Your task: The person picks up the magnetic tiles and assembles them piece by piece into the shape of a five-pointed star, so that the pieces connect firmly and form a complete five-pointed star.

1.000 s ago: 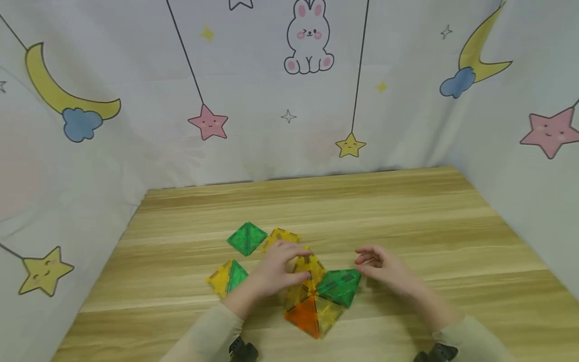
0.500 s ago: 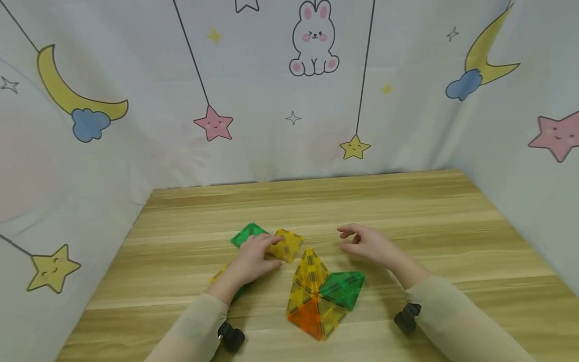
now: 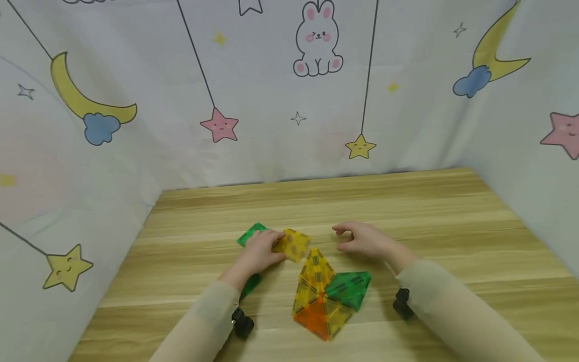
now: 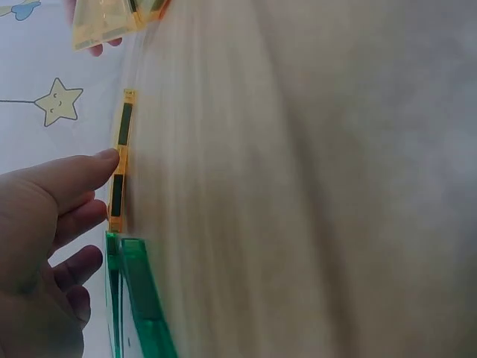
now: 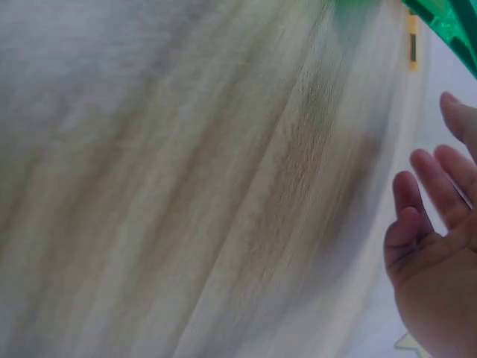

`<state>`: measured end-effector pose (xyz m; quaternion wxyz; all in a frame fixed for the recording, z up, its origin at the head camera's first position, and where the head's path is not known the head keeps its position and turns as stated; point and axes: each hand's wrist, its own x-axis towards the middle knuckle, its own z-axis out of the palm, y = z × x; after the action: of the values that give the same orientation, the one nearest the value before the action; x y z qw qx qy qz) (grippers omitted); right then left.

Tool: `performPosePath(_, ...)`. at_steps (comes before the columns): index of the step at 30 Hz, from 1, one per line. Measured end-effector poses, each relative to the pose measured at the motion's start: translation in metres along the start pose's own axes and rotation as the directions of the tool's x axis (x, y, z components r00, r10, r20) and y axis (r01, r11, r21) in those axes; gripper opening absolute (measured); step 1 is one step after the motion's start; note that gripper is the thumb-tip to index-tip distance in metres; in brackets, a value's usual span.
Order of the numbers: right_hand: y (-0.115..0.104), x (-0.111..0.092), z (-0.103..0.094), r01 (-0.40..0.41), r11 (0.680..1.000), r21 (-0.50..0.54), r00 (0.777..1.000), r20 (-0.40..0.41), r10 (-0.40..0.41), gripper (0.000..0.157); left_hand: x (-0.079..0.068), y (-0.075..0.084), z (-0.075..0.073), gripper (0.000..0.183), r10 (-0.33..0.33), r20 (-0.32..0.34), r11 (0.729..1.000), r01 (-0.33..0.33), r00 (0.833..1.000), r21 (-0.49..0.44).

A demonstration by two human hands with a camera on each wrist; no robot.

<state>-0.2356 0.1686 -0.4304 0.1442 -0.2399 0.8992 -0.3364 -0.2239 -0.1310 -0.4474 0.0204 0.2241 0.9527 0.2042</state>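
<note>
A group of joined translucent magnetic tiles stands on the table, with yellow panels (image 3: pixel 318 269), an orange triangle (image 3: pixel 313 318) and a green part (image 3: pixel 349 288) jutting right. Behind it lies a flat yellow tile piece (image 3: pixel 296 245). My left hand (image 3: pixel 259 254) is at that piece's left side; in the left wrist view the thumb overlaps its edge (image 4: pixel 119 186), fingers loosely bent. Under and behind this hand a green tile piece (image 3: pixel 250 234) is partly covered. My right hand (image 3: pixel 362 240) hovers right of the yellow piece, fingers loosely bent, holding nothing.
Another green tile (image 3: pixel 251 285) shows partly beneath the left forearm. The wooden table (image 3: pixel 407 201) ends at a white printed cloth (image 3: pixel 262 151) at the back and sides. Each wrist wears a small black camera (image 3: pixel 243 323).
My left hand has left the joined tiles and moved back and left to the flat yellow piece. My right hand has shifted back and left, away from the green part.
</note>
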Motion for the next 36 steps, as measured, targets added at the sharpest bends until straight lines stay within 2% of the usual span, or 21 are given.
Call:
performPosePath(3, -0.003, 0.008, 0.003, 0.008, 0.999, -0.036, 1.000, 0.021, -0.008, 0.052, 0.005, 0.001, -0.001, 0.050, 0.006, 0.008, 0.999, -0.006, 1.000, 0.043)
performPosePath(6, -0.004, 0.014, 0.005, 0.011, 0.999, -0.049, 0.999, 0.032, -0.009, 0.052, 0.014, 0.005, -0.002, 0.051, -0.007, 0.044, 0.997, 0.004, 0.999, 0.072)
performPosePath(12, 0.000, 0.023, 0.010, 0.013, 0.998, -0.066, 1.000, -0.002, -0.014, 0.053, 0.029, 0.016, 0.000, 0.051, 0.006, 0.104, 1.000, -0.008, 0.995, 0.025)
performPosePath(17, 0.001, 0.030, 0.015, 0.005, 0.995, -0.098, 0.999, -0.037, -0.009, 0.053, 0.035, 0.021, 0.005, 0.050, 0.039, 0.114, 0.999, -0.043, 0.993, 0.032)
performPosePath(24, -0.004, 0.036, 0.019, 0.000, 0.984, -0.180, 0.999, -0.040, -0.008, 0.050, 0.036, 0.023, 0.007, 0.058, -0.073, 0.106, 0.997, 0.072, 0.992, 0.010)
performPosePath(36, -0.007, 0.038, 0.022, -0.054, 0.980, -0.194, 0.998, -0.054, 0.045, 0.043, 0.032, 0.030, 0.009, 0.053, -0.098, 0.115, 0.992, 0.106, 0.988, -0.066)
